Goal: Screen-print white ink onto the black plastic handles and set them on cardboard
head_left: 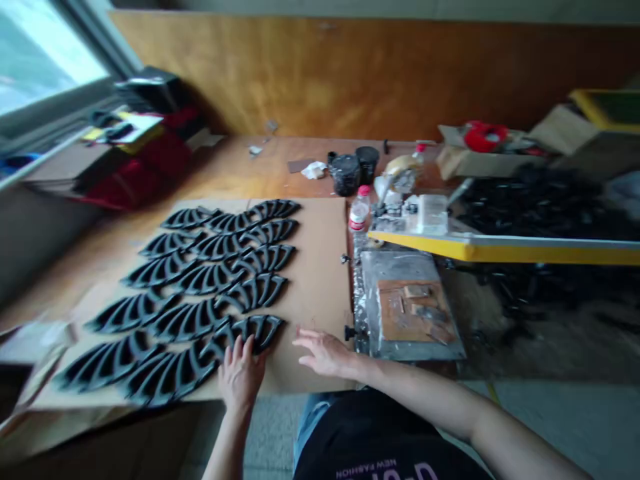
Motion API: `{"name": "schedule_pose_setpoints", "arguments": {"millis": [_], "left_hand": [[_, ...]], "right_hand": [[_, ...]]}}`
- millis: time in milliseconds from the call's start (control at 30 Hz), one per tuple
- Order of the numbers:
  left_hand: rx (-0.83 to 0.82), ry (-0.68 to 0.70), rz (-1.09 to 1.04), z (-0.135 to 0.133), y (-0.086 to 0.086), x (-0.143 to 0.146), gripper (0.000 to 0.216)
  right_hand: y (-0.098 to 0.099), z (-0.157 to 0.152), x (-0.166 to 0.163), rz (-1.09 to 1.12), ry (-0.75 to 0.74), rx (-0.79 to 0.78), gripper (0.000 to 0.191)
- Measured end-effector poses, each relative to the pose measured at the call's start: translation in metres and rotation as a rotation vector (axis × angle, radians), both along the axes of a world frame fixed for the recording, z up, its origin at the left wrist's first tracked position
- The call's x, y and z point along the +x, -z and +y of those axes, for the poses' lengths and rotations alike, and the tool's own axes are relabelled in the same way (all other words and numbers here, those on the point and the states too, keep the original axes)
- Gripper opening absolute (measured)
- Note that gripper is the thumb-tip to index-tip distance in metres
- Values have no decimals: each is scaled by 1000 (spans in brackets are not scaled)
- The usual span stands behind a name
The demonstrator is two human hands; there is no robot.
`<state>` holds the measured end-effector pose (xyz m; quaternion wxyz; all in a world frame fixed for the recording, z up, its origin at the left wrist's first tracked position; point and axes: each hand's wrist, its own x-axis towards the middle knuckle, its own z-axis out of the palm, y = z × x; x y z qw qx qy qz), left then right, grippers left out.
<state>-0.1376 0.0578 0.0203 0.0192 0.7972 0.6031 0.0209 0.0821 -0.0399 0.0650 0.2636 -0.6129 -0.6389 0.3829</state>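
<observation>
Left hand (243,373): your fingers rest on the right part of the nearest row; whether they grip, cannot tell.
Right hand (325,355): well clear of your left, fingers spread, nothing held, at the bare cardboard near the front edge.
Black slatted pieces (197,277): five rows before you, left and middle of the cardboard sheet (323,260); nearest row close to the front edge.
Room: your bare strip runs from the rows' right tips to the sheet's right edge.
Right edge: black knob (349,332) there; metal plate (400,265) just beyond.
Back right: red-capped bottle (359,212) beside the yellow bar's (467,251) left end.
</observation>
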Motion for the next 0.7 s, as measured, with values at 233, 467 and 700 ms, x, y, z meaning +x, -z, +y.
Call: {"name": "schedule_pose_setpoints", "arguments": {"millis": [233, 467, 700], "left_hand": [[174, 52, -203, -20, -7, 54, 70], [77, 41, -381, -62, -13, 161, 56], [-64, -14, -390, -109, -11, 217, 41]], "right_hand": [[-5, -92, 198, -7, 701, 231, 28], [60, -324, 450, -296, 1738, 213, 37], [98, -440, 589, -231, 1888, 69, 47]]}}
